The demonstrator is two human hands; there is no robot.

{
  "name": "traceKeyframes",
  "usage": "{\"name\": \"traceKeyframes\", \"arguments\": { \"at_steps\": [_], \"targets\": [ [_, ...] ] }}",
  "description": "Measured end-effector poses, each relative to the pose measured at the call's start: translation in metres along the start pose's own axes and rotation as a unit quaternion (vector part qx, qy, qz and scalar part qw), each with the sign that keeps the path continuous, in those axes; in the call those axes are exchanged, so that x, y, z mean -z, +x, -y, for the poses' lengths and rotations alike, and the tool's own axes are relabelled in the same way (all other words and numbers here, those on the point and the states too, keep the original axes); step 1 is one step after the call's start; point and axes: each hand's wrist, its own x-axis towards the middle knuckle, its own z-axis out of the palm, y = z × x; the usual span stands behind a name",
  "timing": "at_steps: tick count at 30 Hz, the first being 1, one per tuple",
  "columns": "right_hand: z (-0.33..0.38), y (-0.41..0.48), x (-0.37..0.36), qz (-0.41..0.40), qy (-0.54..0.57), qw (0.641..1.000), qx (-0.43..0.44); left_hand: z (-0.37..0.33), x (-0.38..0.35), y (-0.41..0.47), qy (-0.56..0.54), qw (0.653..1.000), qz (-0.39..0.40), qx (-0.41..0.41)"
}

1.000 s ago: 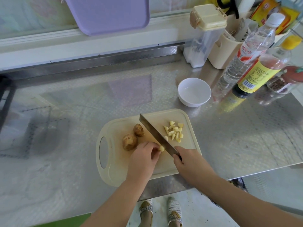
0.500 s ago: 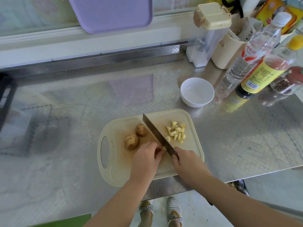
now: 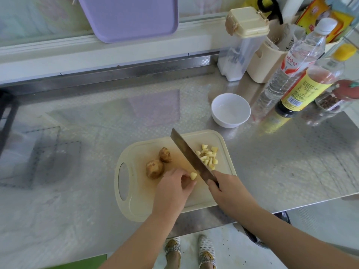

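Observation:
A cream cutting board (image 3: 136, 202) lies on the steel counter. Two brown unpeeled potato-like pieces (image 3: 154, 168) (image 3: 165, 154) sit on its left half. A pile of small pale yellow chunks (image 3: 208, 157) lies on its right half. My left hand (image 3: 173, 188) pinches one pale piece (image 3: 193, 175) on the board with curled fingers. My right hand (image 3: 227, 188) grips the handle of a cleaver (image 3: 187, 152), whose blade slants up and left, just right of the pinched piece.
A white bowl (image 3: 230, 110) stands behind the board. Bottles (image 3: 291, 68) (image 3: 305, 88), a jar (image 3: 334, 100) and plastic containers (image 3: 242, 45) crowd the back right. A purple tray (image 3: 128, 18) leans on the wall. The counter's front edge runs just below the board.
The cleaver blade has shifted slightly right, away from my left fingers, and the pale piece in my left hand shows more. Both hands stay in place on the board.

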Motion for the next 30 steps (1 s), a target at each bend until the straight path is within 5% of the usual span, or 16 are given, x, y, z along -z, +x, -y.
{"name": "traceKeyframes", "arguments": {
  "at_steps": [30],
  "targets": [
    [0.006, 0.015, -0.031, -0.009, -0.059, 0.998, -0.014, -0.006, 0.001, 0.008, 0.042, 0.999, 0.008, 0.005]
  ]
}}
